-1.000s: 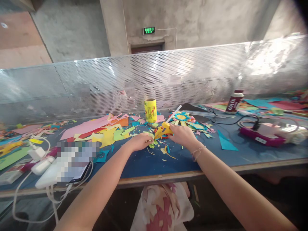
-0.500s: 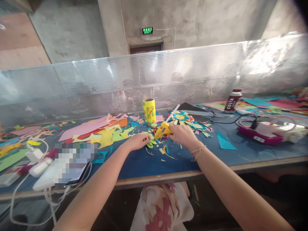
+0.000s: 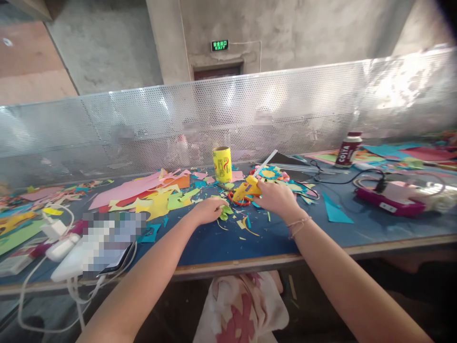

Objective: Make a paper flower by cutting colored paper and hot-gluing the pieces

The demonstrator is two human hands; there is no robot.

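Note:
My right hand [image 3: 278,196] is closed round a yellow hot glue gun [image 3: 247,189], its nozzle angled down to the left. A whitish glue stick [image 3: 266,163] juts up from the gun's back end. Low over the table, my left hand [image 3: 209,210] pinches a small curled piece of light green paper [image 3: 225,213]. Its fingertips are partly hidden. The nozzle and the green paper are a short gap apart. Red-orange loops [image 3: 241,202], perhaps scissor handles, lie under the gun. Just behind my right hand is a blue and yellow paper flower [image 3: 269,172].
A yellow roll [image 3: 223,164] stands upright at the back. Coloured paper sheets [image 3: 124,190] and scraps cover the left. Phones and white cables [image 3: 71,286] lie front left. A brown bottle [image 3: 348,151], a purple power strip [image 3: 389,202] and a blue paper triangle [image 3: 335,211] are right.
My right hand has drawn the glue gun up and slightly right, away from the green paper. My left hand stays nearly in place, still holding the paper.

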